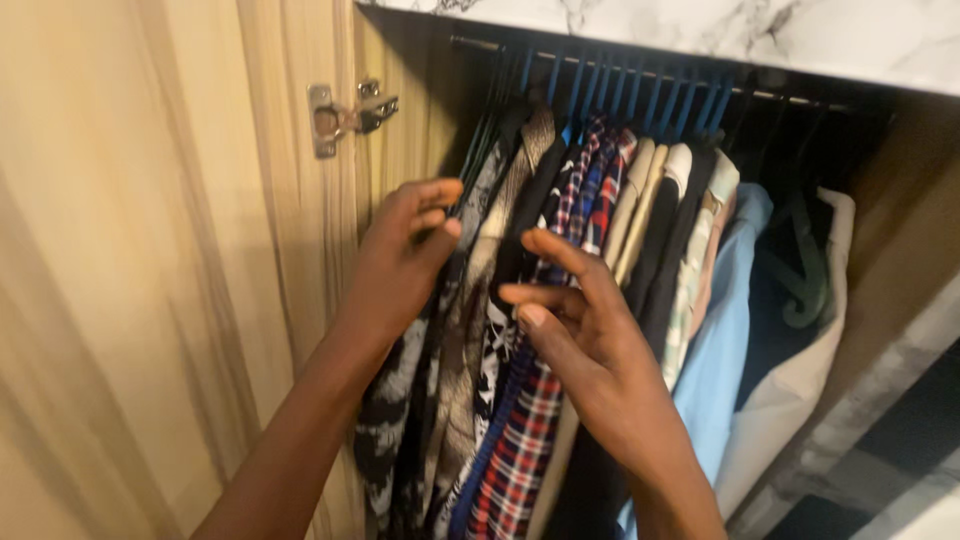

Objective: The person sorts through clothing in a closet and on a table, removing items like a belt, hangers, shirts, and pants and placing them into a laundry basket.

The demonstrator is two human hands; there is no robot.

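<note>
A row of shirts hangs on blue hangers [640, 95] from a rail [480, 44] inside a wardrobe. My left hand [400, 255] pinches the edge of a dark black-and-white patterned shirt [400, 400] at the left end of the row. My right hand [580, 330] is spread with fingers apart, resting against a red, white and blue plaid shirt [520, 440] in the middle. Beige, black and pale checked garments hang to the right of it, then a light blue shirt [725, 340].
The wooden wardrobe door [150, 250] stands open on the left, with a metal hinge [345, 112] on it. A marble-patterned panel [800, 30] runs above the rail. A white garment [800, 380] and a dark green empty hanger [805, 270] hang at the far right.
</note>
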